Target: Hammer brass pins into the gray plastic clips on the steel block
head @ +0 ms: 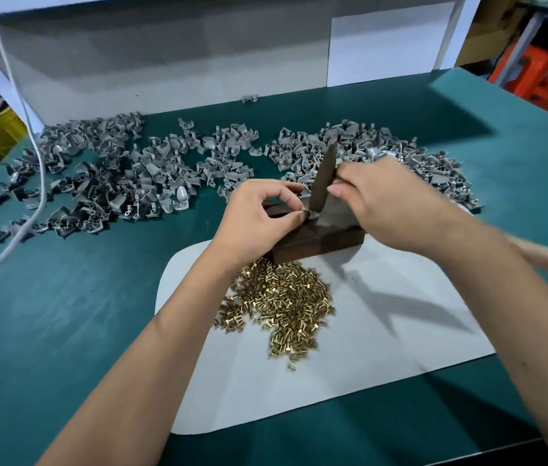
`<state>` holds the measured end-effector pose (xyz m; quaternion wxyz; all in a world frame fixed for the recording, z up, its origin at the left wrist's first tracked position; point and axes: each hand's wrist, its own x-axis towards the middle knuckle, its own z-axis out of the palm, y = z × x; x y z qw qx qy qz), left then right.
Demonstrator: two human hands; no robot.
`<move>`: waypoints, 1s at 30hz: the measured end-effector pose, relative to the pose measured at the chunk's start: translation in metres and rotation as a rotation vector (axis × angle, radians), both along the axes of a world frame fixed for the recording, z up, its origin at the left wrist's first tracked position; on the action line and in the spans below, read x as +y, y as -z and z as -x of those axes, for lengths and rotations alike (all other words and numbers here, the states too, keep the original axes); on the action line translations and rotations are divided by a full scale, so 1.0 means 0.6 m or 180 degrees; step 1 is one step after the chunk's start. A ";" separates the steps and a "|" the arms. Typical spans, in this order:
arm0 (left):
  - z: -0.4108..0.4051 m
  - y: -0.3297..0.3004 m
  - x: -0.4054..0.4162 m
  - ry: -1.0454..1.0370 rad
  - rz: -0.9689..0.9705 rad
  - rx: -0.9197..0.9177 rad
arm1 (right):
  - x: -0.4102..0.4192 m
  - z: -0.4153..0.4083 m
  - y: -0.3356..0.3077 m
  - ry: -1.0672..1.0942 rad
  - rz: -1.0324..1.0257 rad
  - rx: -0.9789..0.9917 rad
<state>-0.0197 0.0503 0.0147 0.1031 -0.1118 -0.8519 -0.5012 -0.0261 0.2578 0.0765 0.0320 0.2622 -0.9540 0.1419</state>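
- Pin-setting step, as I read it: my left hand (261, 210) pinches something small, too small to name for sure, at the top edge of the block (316, 242), where a clip would sit.
- My right hand (377, 203) is curled in a tight grip round the hammer (324, 183), whose dark head stands upright just above that spot; its wooden handle trails off blurred to the right.
- The next move, I judge, calls for the left fingertips to steady the piece clear of the hammer face, then a short, square tap.
- One block, resting on the far edge of the white mat (383, 348) on the green table (64, 314).
- One hammer.
- Brass pins (282, 301): one loose heap on the mat just in front of the block, far too many to count.
- Gray clips (124, 183): spread in heaps across the table behind the block, also beyond counting; one stray lies by the back wall.
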 end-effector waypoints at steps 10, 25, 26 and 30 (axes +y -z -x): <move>0.003 0.002 -0.002 0.0005 -0.0054 -0.0017 | -0.004 -0.007 0.002 0.0082 -0.0050 0.0118; 0.006 0.006 -0.004 -0.0007 -0.0020 -0.0004 | -0.008 -0.015 -0.022 0.0232 0.0396 0.0490; 0.006 0.006 -0.003 -0.0015 -0.0052 -0.0007 | -0.015 -0.019 -0.017 0.0190 0.0135 0.0300; 0.003 0.005 -0.003 -0.0014 -0.0049 -0.0043 | -0.005 -0.006 -0.027 0.0278 -0.0193 0.0133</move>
